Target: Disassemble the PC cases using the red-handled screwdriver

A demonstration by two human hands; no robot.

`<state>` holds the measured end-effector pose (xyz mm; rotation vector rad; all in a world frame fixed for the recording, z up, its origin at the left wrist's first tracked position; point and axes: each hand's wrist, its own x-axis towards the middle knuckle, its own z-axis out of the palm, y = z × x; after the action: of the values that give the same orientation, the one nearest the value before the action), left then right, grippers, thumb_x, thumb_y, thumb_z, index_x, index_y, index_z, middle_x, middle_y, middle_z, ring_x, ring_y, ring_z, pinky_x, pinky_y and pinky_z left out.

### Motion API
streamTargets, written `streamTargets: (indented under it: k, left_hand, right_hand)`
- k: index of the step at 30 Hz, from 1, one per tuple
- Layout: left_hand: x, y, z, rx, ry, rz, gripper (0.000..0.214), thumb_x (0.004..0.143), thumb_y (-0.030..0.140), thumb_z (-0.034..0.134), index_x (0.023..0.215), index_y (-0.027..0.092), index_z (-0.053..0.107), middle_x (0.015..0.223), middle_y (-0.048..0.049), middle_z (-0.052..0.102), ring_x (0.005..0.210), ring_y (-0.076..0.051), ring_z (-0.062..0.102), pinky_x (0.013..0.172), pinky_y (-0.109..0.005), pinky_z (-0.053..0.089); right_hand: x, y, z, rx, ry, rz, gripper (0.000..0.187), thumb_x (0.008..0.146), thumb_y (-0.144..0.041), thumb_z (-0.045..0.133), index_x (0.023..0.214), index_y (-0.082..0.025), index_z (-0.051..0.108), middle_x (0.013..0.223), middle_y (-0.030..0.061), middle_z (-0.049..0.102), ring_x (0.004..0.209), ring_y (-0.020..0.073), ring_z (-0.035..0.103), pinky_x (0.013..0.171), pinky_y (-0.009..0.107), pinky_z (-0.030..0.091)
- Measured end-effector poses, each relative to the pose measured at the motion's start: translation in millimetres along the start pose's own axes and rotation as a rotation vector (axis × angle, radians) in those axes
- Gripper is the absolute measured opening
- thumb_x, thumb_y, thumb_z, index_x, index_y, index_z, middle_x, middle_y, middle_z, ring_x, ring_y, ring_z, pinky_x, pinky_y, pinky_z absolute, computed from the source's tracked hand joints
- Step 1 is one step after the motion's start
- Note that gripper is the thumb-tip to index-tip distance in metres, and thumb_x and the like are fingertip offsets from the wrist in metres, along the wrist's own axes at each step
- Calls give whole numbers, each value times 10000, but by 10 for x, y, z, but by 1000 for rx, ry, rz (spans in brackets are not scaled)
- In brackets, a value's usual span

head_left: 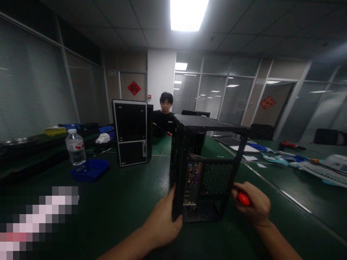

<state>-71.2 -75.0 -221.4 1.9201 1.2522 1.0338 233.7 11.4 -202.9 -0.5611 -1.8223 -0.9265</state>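
An open black computer case (214, 124) stands upright on the green table, its rear side facing me. The metal port panel (193, 182) and a honeycomb vent (218, 178) show in its frame. My left hand (164, 218) grips the case's lower left edge, thumb on the rear and fingers along the side. At the right edge, my right hand (253, 202) is closed around a red-handled screwdriver (244, 198). Only the rounded handle end shows; the shaft is hidden. The fingers of that hand touch or nearly touch the case.
Another computer tower (131, 133) stands to the left, near a blue tray (90, 170), a water bottle (76, 146) and a white tool (103, 138). A person (164, 115) sits across the table. Rightward lie a red power tool (291, 145) and a white keyboard (322, 172).
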Motion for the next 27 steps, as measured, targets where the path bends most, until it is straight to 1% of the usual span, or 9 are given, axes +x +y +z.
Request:
streamTargets:
  k: [3,5,8,13,15,17,19,22,27]
  left_hand:
    - [61,-73,-109,-191,-49,-21,848,731,40,516,1536,142,269,1526,-117,423,1409,-230,415,1210,-406,317]
    - [127,-127,-161,-309,-44,-85,853,695,-9,468,1521,115,295,1530,-126,415,1402,-221,426,1197,-398,338]
    - [246,-180,-214,-407,43,-217,751,723,-14,447,1462,116,410,1500,-125,460,1353,-222,489,1163,-398,381]
    - [511,-216,-320,-407,147,-288,549,782,-6,486,1296,157,592,1400,-98,575,1257,-234,576,1080,-392,462]
    - [670,-232,-399,-399,187,-308,468,826,-2,487,1253,143,614,1383,-106,585,1228,-225,592,1053,-370,479]
    - [864,-252,-503,-392,233,-330,383,886,39,511,1247,127,601,1365,-123,585,1185,-220,609,1027,-381,494]
    - [1078,-279,-622,-384,287,-361,324,939,175,573,1259,131,570,1308,-119,596,1121,-222,627,972,-427,525]
    - [1396,-335,-799,-360,355,-412,341,953,346,593,1226,144,576,1212,-97,614,1041,-212,637,890,-420,557]
    - [1881,-407,-1013,-251,467,-422,344,950,368,595,1206,139,584,1172,-91,621,996,-204,641,851,-397,565]
  right_hand:
    - [-25,32,-12,-4,-7,5,140,941,-195,582,962,-57,597,827,15,547,753,38,511,718,149,444]
    - [-23,39,-21,-6,-5,7,133,934,-192,594,969,-63,599,837,12,555,765,39,522,725,150,447]
    - [-14,44,-29,-19,-2,9,130,937,-193,588,961,-66,604,831,8,557,758,37,523,718,146,437]
    - [-47,81,-16,-58,0,1,118,930,-190,598,945,-74,614,859,12,574,802,49,544,761,166,454]
    - [-58,93,-13,-65,3,0,126,934,-198,599,950,-74,616,866,13,579,809,51,551,774,173,460]
    - [-54,96,-15,-70,9,-7,138,939,-209,599,955,-73,617,870,16,584,817,55,557,778,177,461]
    - [-39,92,-20,-79,5,-13,145,944,-215,595,955,-72,617,874,20,589,826,59,561,779,182,461]
    - [-26,91,-21,-97,4,-23,155,955,-228,581,950,-77,614,869,19,595,819,66,562,768,190,456]
    - [-66,129,-17,-144,-5,-17,166,961,-250,577,922,-94,619,878,29,601,839,92,569,764,214,448]
